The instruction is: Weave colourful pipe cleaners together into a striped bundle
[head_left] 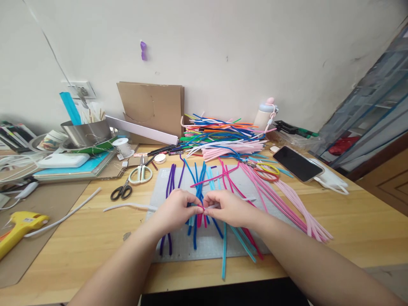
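"Head view: what are both hands gripping?"
"Left hand [177, 208] and right hand [231, 208] pinch shut, fingertips meeting, on a white pipe cleaner [130, 206]. Its tail trails left. Probably for fine control."
"Beyond that?"
"Loose stems [224, 250] fan beneath on the grey mat [181, 248], the scissors [129, 182] lie far-left, and the colourful pile [219, 136] sits behind, all reachable."

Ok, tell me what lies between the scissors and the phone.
In the head view, loose pipe cleaners in purple, blue and pink lie spread over a grey mat between the scissors and the phone.
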The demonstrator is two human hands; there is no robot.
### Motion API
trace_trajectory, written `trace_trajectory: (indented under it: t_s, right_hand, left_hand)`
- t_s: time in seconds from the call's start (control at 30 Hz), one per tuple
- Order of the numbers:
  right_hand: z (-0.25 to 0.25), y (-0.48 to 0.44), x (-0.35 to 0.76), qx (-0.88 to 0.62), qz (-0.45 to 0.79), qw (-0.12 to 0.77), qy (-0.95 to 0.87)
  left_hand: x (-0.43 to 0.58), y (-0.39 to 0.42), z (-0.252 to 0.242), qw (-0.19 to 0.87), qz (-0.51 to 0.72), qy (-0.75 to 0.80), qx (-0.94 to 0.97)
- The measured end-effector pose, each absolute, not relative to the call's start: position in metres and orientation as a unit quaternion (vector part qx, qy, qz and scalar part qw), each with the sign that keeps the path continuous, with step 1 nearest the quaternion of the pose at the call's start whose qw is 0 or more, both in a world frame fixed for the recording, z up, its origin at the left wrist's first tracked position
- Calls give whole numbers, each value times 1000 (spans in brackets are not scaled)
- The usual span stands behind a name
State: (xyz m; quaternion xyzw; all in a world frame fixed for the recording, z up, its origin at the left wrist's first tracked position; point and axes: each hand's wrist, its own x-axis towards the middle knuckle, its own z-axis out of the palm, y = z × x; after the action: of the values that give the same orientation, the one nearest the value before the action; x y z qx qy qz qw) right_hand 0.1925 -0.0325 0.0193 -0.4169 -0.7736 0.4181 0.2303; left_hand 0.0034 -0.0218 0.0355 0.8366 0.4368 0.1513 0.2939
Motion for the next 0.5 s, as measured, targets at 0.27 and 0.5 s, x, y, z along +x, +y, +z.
trace_trajectory:
  t_s: [0.27, 0.5]
  right_hand:
    - [29, -39, 194, -412, 222, 205, -860]
    - [30, -41, 191, -418, 164, 189, -873]
  left_hand:
    - [3, -22, 34, 333, 132, 457, 814]
    - [3, -22, 34, 353, 126, 473, 797]
